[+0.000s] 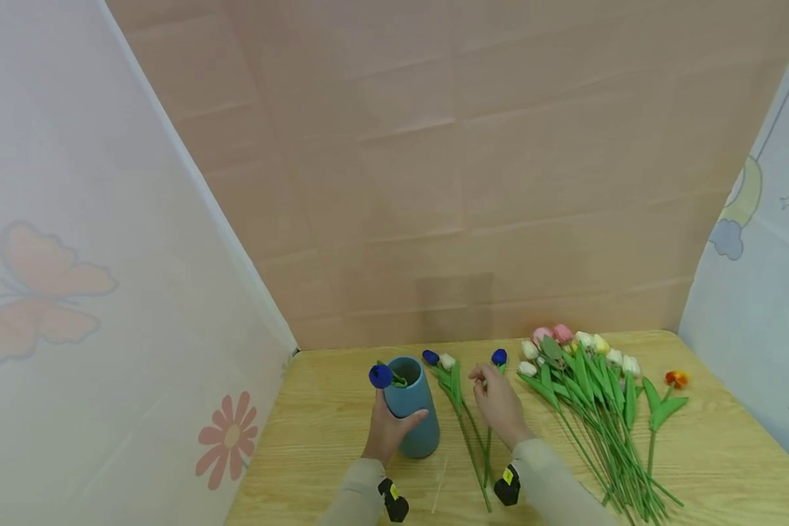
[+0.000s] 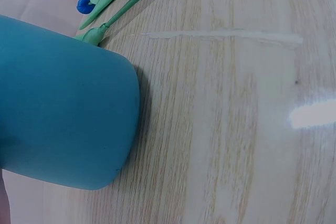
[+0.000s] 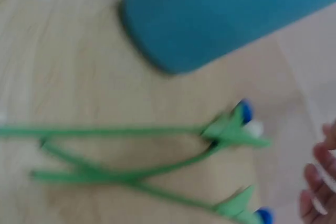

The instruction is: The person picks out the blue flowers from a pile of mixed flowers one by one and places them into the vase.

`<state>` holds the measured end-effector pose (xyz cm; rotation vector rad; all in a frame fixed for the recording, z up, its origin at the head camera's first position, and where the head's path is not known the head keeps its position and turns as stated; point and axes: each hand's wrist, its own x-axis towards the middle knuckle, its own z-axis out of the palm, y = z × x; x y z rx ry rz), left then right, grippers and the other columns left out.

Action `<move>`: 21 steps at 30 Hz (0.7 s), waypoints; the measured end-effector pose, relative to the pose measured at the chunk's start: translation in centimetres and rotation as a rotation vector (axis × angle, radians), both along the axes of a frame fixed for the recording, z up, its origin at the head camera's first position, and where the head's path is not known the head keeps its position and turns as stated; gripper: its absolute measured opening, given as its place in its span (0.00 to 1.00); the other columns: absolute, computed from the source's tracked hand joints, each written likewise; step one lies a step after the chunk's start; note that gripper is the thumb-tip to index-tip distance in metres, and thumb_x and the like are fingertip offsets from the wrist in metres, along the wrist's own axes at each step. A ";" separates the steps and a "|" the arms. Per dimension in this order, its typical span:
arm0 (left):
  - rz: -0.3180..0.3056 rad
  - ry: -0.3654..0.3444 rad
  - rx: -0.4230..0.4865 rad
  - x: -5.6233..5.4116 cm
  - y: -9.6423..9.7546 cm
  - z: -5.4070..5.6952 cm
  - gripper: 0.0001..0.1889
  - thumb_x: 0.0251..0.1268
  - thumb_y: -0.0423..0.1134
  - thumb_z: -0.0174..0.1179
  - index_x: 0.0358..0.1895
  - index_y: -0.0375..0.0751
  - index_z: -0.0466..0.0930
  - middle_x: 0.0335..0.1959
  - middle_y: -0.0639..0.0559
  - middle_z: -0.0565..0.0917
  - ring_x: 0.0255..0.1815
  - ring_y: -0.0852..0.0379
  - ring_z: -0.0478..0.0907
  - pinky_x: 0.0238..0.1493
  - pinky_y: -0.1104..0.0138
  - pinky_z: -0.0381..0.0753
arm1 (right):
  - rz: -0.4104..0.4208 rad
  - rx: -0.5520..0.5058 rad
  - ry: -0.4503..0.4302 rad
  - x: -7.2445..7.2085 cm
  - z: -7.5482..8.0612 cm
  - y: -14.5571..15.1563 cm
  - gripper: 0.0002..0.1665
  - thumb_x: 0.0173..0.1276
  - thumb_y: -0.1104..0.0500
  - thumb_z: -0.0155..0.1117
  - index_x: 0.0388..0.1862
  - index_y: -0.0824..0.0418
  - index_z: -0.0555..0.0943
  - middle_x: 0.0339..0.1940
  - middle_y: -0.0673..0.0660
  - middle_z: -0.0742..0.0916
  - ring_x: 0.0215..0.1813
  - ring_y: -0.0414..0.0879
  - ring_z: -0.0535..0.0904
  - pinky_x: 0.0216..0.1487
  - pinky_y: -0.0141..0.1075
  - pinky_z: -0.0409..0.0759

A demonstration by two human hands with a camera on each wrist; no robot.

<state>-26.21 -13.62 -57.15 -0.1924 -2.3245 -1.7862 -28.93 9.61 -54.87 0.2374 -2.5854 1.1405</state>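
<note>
My left hand [image 1: 389,431] grips the side of a blue vase [image 1: 422,420], thumb across its front. The vase stands upright on the wooden table, and one blue tulip [image 1: 380,375] leans out over its left rim. Above the table, to the right of the vase, my right hand [image 1: 497,402] holds nothing, its fingers loosely bent. Beneath and beside it lie a blue tulip [image 1: 499,357], another blue tulip [image 1: 430,357] and a white tulip [image 1: 447,361], their green stems crossing toward the near edge. The right wrist view shows the right fingers [image 3: 320,190] apart from these flowers.
A large bunch of tulips [image 1: 592,394] in white, pink and yellow lies on the right of the table [image 1: 329,438]. Beyond it is a single orange flower [image 1: 676,378]. A brown cloth backdrop [image 1: 381,183] and printed side curtains [image 1: 105,183] enclose the table.
</note>
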 end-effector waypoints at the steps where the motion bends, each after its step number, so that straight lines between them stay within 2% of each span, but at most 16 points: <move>1: -0.001 0.002 -0.004 0.0 0.0 -0.1 0.53 0.50 0.49 0.74 0.75 0.46 0.48 0.65 0.41 0.71 0.64 0.40 0.71 0.60 0.44 0.72 | -0.004 0.033 -0.028 -0.1 -0.6 0.3 0.07 0.69 0.66 0.55 0.41 0.60 0.79 0.39 0.56 0.81 0.33 0.44 0.74 0.29 0.35 0.72; 5: 0.001 0.010 -0.011 -0.1 0.0 -0.3 0.52 0.50 0.48 0.74 0.75 0.45 0.49 0.65 0.41 0.72 0.64 0.40 0.71 0.60 0.44 0.73 | -0.008 0.194 -0.144 0.0 -3.3 1.3 0.05 0.68 0.64 0.58 0.41 0.60 0.79 0.36 0.58 0.78 0.30 0.47 0.72 0.28 0.37 0.70; 7: 0.001 0.014 -0.009 0.0 0.1 -0.3 0.51 0.50 0.48 0.75 0.74 0.45 0.50 0.64 0.41 0.72 0.63 0.40 0.72 0.59 0.44 0.73 | -0.012 0.284 -0.174 0.3 -4.7 1.7 0.04 0.67 0.62 0.62 0.40 0.60 0.78 0.36 0.60 0.77 0.30 0.49 0.73 0.28 0.40 0.72; 10: -0.001 0.016 -0.005 0.1 0.2 -0.2 0.51 0.50 0.47 0.75 0.74 0.45 0.50 0.64 0.41 0.72 0.63 0.40 0.72 0.60 0.44 0.73 | -0.019 0.352 -0.221 0.6 -6.2 2.1 0.08 0.65 0.59 0.65 0.38 0.61 0.76 0.38 0.65 0.76 0.31 0.53 0.74 0.28 0.44 0.75; 14: -0.005 0.013 -0.005 0.1 0.3 -0.1 0.51 0.50 0.47 0.75 0.74 0.47 0.50 0.64 0.42 0.72 0.64 0.40 0.71 0.60 0.44 0.72 | -0.036 0.349 -0.254 0.8 -7.1 2.3 0.10 0.66 0.61 0.63 0.38 0.67 0.74 0.38 0.68 0.76 0.30 0.55 0.75 0.25 0.46 0.76; 21: -0.003 -0.010 0.015 0.2 0.3 0.1 0.51 0.50 0.44 0.75 0.74 0.48 0.50 0.65 0.42 0.71 0.64 0.41 0.71 0.62 0.44 0.71 | -0.093 0.324 -0.236 0.8 -7.1 2.6 0.13 0.70 0.68 0.53 0.46 0.79 0.67 0.33 0.70 0.79 0.24 0.56 0.79 0.22 0.45 0.79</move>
